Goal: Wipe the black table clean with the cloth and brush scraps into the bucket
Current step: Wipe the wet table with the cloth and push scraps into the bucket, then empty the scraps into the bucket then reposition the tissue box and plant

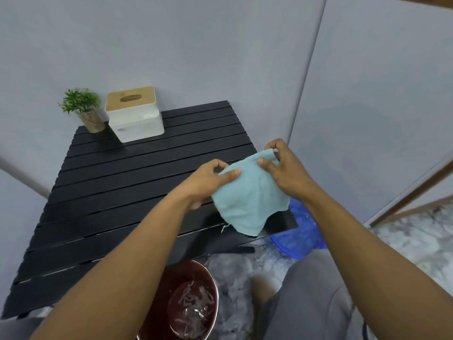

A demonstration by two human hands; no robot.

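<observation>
The light blue cloth point(250, 197) hung between both hands above the right edge of the black slatted desk point(122, 192), its lower part drooping over the near right corner. The left hand point(208, 182) was clamped on the cloth's left upper edge, thumb on top and fingers tucked beneath. The right hand point(282, 165) pinched the far upper corner, thumb and fingertips closed on the fabric. The cloth was lifted, apart from the slats except possibly at its hanging hem, which I could not tell.

One cloth, one dark red bucket point(188, 303) and one blue basin point(301, 231) were in view. The bucket stood on the floor just beside the near edge of the desk, under the left forearm, with pale strips of scrap lying inside it. The basin sat on the floor to the right of the desk, partly hidden by the cloth and the right arm.

At the far left corner of the desk stood one small potted plant point(83, 109) and, just to its right, one white tissue box point(134, 114) with a wooden lid. Grey panel walls closed the space behind and to the right, and the floor point(416, 241) was marbled grey and white.
</observation>
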